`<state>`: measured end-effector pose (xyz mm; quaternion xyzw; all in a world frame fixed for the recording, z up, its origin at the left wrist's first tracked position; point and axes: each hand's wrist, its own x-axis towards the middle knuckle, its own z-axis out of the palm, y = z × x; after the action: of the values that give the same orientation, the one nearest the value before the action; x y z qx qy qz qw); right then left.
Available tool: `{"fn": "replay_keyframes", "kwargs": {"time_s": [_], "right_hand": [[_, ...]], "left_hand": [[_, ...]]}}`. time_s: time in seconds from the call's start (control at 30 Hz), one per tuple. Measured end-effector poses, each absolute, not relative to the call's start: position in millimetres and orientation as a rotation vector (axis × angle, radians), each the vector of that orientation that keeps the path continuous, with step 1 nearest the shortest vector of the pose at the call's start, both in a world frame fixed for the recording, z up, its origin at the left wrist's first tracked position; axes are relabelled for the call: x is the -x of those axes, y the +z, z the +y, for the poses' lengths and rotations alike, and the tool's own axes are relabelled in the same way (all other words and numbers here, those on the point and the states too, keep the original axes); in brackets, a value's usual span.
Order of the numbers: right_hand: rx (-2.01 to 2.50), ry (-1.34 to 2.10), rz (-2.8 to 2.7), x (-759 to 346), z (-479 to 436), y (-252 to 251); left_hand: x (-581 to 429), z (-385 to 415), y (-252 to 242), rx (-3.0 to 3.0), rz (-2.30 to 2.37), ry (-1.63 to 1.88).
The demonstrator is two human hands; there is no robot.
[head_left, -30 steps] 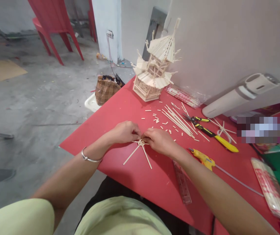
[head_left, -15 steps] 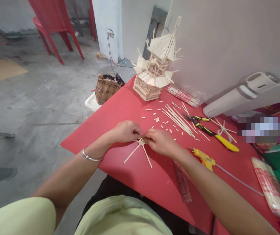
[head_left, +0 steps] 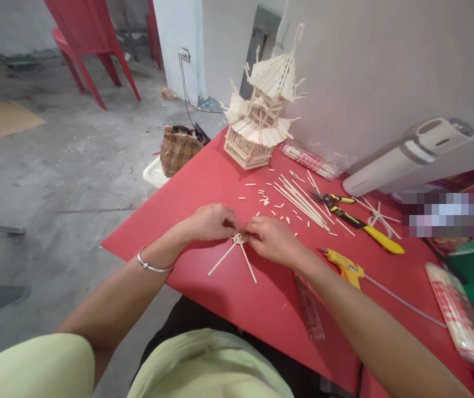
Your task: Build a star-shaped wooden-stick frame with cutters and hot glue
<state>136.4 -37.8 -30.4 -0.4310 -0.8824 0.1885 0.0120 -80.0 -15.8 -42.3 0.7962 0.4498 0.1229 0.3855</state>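
On the red table (head_left: 203, 265) lies a small frame of thin wooden sticks (head_left: 238, 240), with a little hub and two long sticks fanning out toward me. My left hand (head_left: 214, 222) is closed at the hub's far left side, fingertips pinched together. From the right, my right hand (head_left: 267, 235) pinches at the same hub, its fingertips almost meeting the left ones. What sits between the fingertips is too small and too covered to make out, and the far part of the frame is hidden behind the hands.
Cut stick pieces (head_left: 264, 200) and long sticks (head_left: 303, 202) lie beyond my hands. Yellow-black cutters (head_left: 353, 221), a yellow glue gun (head_left: 344, 268) and a clear ruler (head_left: 309, 309) are to the right. A stick pagoda model (head_left: 257, 119) stands at the back, near a white cylinder (head_left: 398, 163).
Both hands stay at the hub, with hardly any movement of the fingers. The whole view has shifted very slightly.
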Motion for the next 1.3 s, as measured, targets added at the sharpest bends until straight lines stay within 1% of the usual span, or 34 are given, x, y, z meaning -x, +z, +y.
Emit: {"fn": "replay_keyframes", "kwargs": {"time_s": [0.47,0.83,1.3], "right_hand": [[1.353,0.581,-2.712,-137,-40,-34],[1.41,0.66,-2.625,-136,-43,-34],[1.481,0.707,-2.566,-132,-45,-33]], "left_hand": [[79,-16,-41,-1.998,1.157,0.336],[71,-20,-40,-1.987,1.311,0.283],[67,-22,-40,-1.964,1.397,0.266]]}}
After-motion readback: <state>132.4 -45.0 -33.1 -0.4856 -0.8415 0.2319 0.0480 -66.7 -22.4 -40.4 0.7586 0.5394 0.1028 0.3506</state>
